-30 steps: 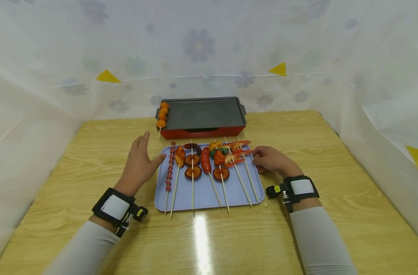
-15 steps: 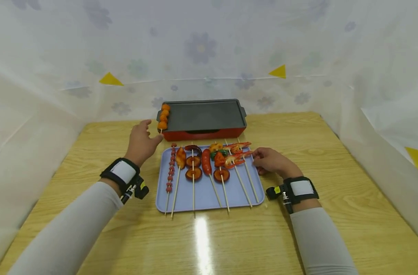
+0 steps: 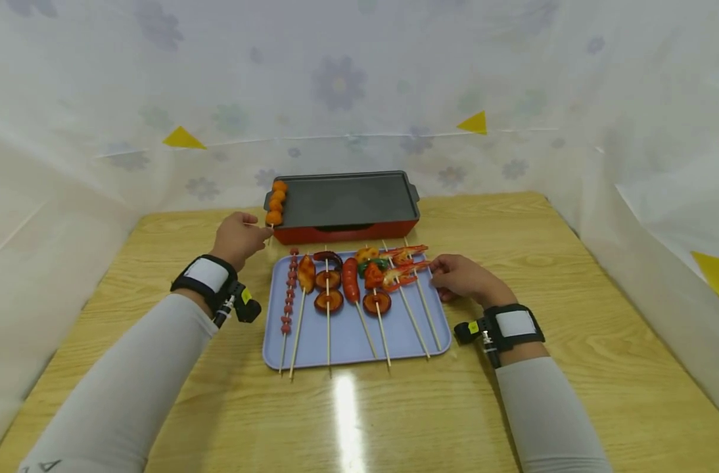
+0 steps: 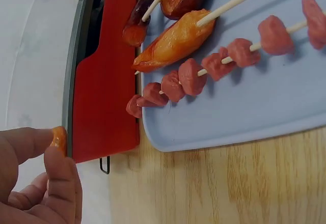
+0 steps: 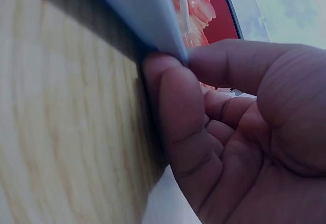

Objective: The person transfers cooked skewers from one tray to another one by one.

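Observation:
At the grill's left front corner, my left hand [image 3: 238, 238] pinches the bare stick of a skewer of orange balls [image 3: 277, 202] between thumb and finger. The balls lie along the left edge of the dark-topped red grill [image 3: 347, 203]; in the left wrist view only one orange ball [image 4: 59, 140] shows beyond the fingertips. My right hand [image 3: 463, 276] grips the right rim of the light-blue tray [image 3: 347, 341], its thumb above and fingers below in the right wrist view. On the tray lie several skewers, among them a sausage [image 3: 350, 279] and shrimp [image 3: 403, 272].
The tray sits just in front of the grill on a wooden table [image 3: 584, 315]. Its left side bears a skewer of small red meat pieces [image 3: 289, 289]. A pale floral curtain [image 3: 338, 85] encloses the back and sides.
My left hand has moved forward from beside the tray's left rim to the orange-ball skewer and taken hold of its stick. The right hand has stayed on the tray's rim.

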Tool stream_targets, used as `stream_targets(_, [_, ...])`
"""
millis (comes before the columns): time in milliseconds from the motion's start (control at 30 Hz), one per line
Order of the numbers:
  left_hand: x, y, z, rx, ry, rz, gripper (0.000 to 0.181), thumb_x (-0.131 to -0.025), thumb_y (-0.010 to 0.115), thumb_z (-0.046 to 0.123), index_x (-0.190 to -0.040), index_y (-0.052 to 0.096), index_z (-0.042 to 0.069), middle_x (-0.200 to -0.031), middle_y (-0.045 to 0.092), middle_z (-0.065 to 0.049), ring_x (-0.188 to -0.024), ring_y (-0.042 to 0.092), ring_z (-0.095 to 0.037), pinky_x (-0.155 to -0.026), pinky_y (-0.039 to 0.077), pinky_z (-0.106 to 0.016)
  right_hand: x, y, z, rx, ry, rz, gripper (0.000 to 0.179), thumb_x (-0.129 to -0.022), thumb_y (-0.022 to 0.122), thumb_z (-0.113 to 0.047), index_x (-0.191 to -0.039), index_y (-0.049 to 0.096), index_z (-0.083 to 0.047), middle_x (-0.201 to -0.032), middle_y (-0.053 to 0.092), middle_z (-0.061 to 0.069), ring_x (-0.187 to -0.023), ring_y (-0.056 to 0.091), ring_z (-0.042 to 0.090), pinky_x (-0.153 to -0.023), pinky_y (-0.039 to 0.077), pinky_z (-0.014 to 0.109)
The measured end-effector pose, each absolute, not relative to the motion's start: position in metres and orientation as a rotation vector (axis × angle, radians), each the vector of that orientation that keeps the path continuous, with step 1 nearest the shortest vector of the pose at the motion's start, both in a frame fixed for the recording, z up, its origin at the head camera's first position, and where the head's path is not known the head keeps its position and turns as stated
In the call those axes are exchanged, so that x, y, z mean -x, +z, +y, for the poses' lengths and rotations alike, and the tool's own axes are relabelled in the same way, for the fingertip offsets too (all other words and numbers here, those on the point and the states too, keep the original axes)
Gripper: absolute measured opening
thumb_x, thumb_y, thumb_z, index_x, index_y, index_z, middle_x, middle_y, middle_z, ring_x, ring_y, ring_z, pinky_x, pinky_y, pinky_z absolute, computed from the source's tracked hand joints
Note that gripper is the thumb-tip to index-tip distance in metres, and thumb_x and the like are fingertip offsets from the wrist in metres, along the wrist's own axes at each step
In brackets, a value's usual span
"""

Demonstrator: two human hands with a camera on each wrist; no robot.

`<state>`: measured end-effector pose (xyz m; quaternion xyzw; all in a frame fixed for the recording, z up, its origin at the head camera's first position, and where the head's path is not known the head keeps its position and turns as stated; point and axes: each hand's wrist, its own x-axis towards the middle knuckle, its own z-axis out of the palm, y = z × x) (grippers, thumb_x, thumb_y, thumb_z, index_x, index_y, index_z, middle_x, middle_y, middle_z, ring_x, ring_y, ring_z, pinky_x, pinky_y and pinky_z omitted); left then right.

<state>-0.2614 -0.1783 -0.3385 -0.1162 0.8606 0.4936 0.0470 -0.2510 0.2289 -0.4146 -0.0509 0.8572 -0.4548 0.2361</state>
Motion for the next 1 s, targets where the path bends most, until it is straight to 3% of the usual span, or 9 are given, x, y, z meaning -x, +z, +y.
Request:
stream_targets(233, [0.2656,-0.3394,-0.1811,0.310,1.457,2.566,0.039,-0.092,0.057,0.016,-0.122,0.049,-0.007,-0.112,0.054,-0.020,-0.093,0.058,-0.025,-0.093,0.047,-0.045,0.2508,-0.4152,0.2291,0.138,-1.238,2.359,0.029,-0.090,0.055,-0.011,-0.115,0.048,0.002,-0.090,0.052,0.013,-0.067,0.055,0.019,-0.059,0.051,0.029])
stream_targets(367, [0.2683,-0.3374,-0.1789,0.301,1.423,2.542,0.030,-0.093,0.055,0.014,-0.116,0.055,-0.006,-0.112,0.053,-0.018,-0.093,0.056,-0.024,-0.094,0.047,-0.044,0.2497,-0.4139,0.2291,0.147,-1.254,2.349,0.029,-0.090,0.055,-0.011,-0.115,0.048,0.002,-0.090,0.053,0.013,-0.067,0.055,0.019,-0.059,0.051,0.029])
stream_targets(1000, [0.2722,-0.3408,-0.1771,0.319,1.403,2.495,0.024,-0.093,0.054,0.010,-0.111,0.052,-0.005,-0.109,0.049,-0.015,-0.087,0.058,-0.021,-0.093,0.048,-0.043,0.2460,-0.4108,0.2252,0.171,-1.269,2.341,0.031,-0.092,0.054,-0.012,-0.117,0.048,0.003,-0.090,0.054,0.013,-0.069,0.056,0.021,-0.061,0.051,0.032])
